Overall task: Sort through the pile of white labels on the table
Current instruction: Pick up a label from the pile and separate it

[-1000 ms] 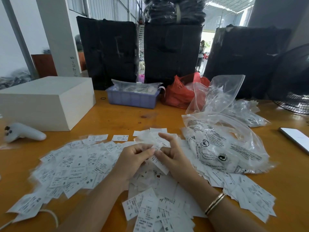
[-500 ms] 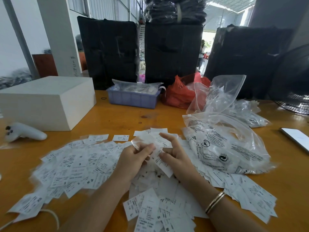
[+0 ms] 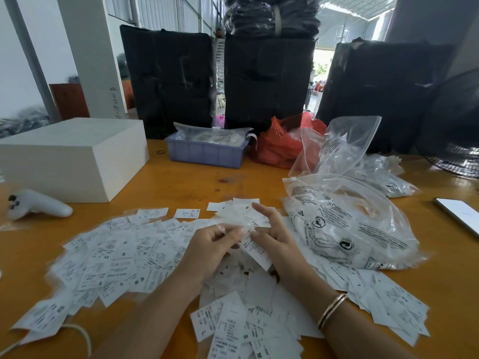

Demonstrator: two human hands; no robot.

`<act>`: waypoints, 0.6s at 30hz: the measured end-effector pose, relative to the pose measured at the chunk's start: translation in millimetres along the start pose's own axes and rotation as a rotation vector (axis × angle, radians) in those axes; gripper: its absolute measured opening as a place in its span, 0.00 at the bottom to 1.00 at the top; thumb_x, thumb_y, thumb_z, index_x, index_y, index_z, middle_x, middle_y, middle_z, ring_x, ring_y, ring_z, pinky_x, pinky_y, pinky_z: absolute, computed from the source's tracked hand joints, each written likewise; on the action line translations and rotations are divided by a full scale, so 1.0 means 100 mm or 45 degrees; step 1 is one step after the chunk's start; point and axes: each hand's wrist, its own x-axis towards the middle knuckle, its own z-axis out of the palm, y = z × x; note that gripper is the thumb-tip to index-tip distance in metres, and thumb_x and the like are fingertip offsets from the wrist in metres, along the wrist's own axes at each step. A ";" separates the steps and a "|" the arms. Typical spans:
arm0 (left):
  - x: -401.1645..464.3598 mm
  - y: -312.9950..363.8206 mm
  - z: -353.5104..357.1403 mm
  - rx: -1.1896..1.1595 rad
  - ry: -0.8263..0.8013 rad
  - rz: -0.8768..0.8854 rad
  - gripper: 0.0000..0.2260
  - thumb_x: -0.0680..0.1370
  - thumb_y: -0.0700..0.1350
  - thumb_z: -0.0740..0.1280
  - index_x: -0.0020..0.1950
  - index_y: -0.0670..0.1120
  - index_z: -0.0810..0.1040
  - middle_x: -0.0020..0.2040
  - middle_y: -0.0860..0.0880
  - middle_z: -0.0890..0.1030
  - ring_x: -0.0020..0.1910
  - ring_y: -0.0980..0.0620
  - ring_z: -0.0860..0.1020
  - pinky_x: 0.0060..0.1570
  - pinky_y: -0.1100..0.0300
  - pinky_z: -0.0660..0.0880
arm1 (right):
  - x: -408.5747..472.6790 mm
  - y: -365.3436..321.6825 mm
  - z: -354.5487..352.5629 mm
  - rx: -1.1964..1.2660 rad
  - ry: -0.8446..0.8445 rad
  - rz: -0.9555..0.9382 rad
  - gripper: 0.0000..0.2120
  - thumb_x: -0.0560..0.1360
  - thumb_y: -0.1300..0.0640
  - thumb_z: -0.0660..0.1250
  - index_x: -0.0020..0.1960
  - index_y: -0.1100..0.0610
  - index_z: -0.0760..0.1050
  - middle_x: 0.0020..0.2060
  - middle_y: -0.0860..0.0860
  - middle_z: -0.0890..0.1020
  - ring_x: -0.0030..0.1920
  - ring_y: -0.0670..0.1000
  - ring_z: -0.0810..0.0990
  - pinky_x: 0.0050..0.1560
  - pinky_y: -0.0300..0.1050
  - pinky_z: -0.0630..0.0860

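A pile of white labels point(image 3: 124, 257) is spread over the orange table point(image 3: 181, 182), just in front of the clear plastic bag point(image 3: 344, 224). One label point(image 3: 255, 251) is pinched between the left hand point(image 3: 210, 251) and the right hand point(image 3: 278, 238), both grips clamped on it above the pile's middle.

You're looking at a white box point(image 3: 70, 154), controller point(image 3: 39, 204), blue bin point(image 3: 206, 151), red bag point(image 3: 280, 146), clear bags point(image 3: 344, 224), phone point(image 3: 460, 213), fan point(image 3: 456, 125) sitting on the table point(image 3: 181, 182).
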 end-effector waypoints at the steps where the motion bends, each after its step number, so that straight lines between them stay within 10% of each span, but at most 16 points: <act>1: 0.00 -0.01 0.00 0.028 -0.003 0.001 0.09 0.72 0.56 0.69 0.47 0.53 0.84 0.39 0.53 0.85 0.43 0.54 0.83 0.48 0.55 0.79 | -0.01 0.00 0.00 -0.041 -0.023 -0.002 0.22 0.79 0.62 0.62 0.67 0.42 0.66 0.30 0.54 0.70 0.30 0.52 0.69 0.31 0.44 0.66; 12: -0.02 0.01 0.00 0.101 -0.050 0.056 0.07 0.76 0.52 0.67 0.41 0.60 0.83 0.37 0.57 0.83 0.38 0.61 0.81 0.33 0.72 0.73 | -0.04 -0.03 0.06 -0.172 -0.074 -0.014 0.23 0.78 0.62 0.63 0.68 0.43 0.63 0.25 0.47 0.69 0.26 0.45 0.66 0.26 0.35 0.63; 18: -0.01 0.00 0.02 0.037 0.128 0.048 0.11 0.74 0.56 0.67 0.40 0.52 0.84 0.36 0.51 0.84 0.36 0.55 0.82 0.40 0.59 0.79 | -0.03 -0.04 0.04 -0.161 0.025 0.001 0.19 0.79 0.57 0.63 0.66 0.43 0.65 0.30 0.54 0.72 0.28 0.47 0.69 0.27 0.35 0.66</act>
